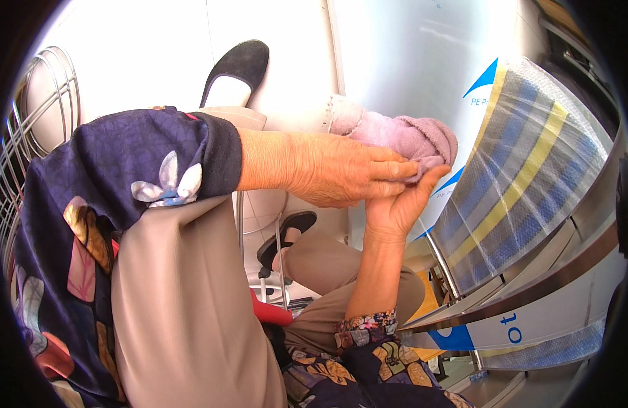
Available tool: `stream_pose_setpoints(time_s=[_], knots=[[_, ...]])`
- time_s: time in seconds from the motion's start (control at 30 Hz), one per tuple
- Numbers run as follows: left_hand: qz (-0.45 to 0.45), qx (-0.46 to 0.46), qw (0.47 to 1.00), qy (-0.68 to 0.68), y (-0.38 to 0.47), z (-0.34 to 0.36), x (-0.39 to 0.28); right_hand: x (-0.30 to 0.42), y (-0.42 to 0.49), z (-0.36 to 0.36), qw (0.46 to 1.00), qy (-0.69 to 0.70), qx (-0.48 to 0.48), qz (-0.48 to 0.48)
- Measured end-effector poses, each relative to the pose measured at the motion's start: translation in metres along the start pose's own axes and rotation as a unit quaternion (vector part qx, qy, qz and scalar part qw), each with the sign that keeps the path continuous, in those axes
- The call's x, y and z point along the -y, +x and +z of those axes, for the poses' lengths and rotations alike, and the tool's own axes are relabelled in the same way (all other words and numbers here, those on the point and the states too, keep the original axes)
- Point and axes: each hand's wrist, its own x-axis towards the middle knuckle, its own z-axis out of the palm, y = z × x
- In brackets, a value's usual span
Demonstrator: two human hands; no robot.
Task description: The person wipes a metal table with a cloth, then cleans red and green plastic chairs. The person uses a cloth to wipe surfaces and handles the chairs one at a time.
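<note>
A mauve-pink terry cloth, bunched and folded over, is between my two hands. My left hand reaches in from the left with its back toward me, and its fingers press on the cloth's lower side. From below comes my right hand, palm side showing, with the thumb up against the cloth's near end. Its other fingers are mostly hidden behind the cloth and the left hand. A paler, frayed-looking end of the cloth sticks out beyond the left wrist.
A shiny panel with printed film stands beyond the cloth. Right of it lie a striped sheet under bubble wrap and a curved metal edge. Wire racking is at far left. Black shoes and a red object are below.
</note>
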Motion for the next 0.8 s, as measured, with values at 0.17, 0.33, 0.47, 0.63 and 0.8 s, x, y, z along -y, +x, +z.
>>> stream_pose_setpoints(time_s=[0.17, 0.33, 0.47, 0.63, 0.8], knots=[[-0.109, 0.006, 0.985, -0.136, -0.002, -0.004, 0.006, -0.004, 0.008, -0.008, 0.941, -0.279, -0.060, -0.181], [-0.279, -0.190, 0.935, -0.109, -0.013, -0.005, 0.020, 0.023, 0.024, -0.028, 0.823, -0.436, -0.168, -0.322], [-0.322, -0.188, 0.923, -0.097, -0.023, 0.001, 0.032, -0.014, 0.041, -0.069, 0.624, -0.679, -0.279, -0.267], [-0.329, -0.167, 0.925, -0.092, -0.023, 0.011, 0.039, -0.054, 0.057, -0.076, 0.554, -0.716, -0.296, -0.305], [-0.348, -0.143, 0.924, -0.068, -0.031, 0.009, 0.044, -0.039, 0.100, -0.015, 0.524, -0.720, -0.124, -0.437]])
